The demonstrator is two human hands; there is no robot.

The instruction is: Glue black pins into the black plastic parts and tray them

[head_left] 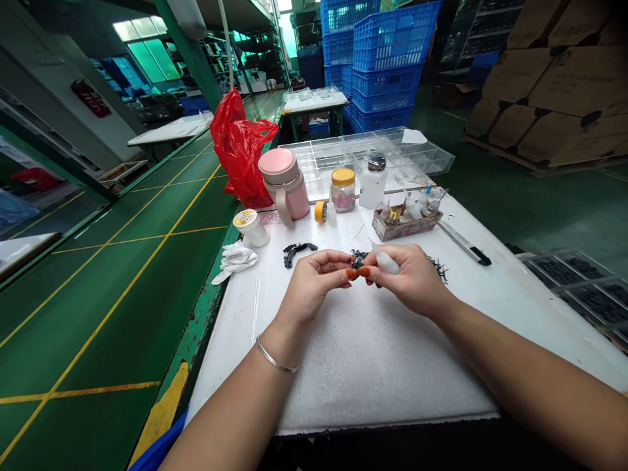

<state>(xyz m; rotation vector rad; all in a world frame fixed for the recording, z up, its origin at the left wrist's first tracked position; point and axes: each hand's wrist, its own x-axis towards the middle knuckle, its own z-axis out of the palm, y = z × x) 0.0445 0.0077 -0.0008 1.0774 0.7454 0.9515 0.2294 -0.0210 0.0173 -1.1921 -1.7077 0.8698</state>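
Observation:
Over the white foam sheet (373, 366), my left hand (318, 281) and my right hand (412, 278) meet fingertip to fingertip. Both are closed on a small black part (357, 265), mostly hidden by the fingers. In my right hand, between thumb and palm, there is also a small white squeeze bottle (387, 263) with a pointed tip. Small black pieces (360, 254) show just behind the fingertips. To the right of my right hand lie thin black sticks (438, 269). A curved black piece (297, 252) rests beyond my left hand.
Across the back of the table stand a pink mug (293, 193), a yellow-lidded jar (342, 193), a white bottle (373, 186) and a small box of bottles (409, 226). White gloves (236, 258) and a tub (252, 229) are at left, a cutter knife (466, 243) at right. Green conveyor (122, 261) runs alongside.

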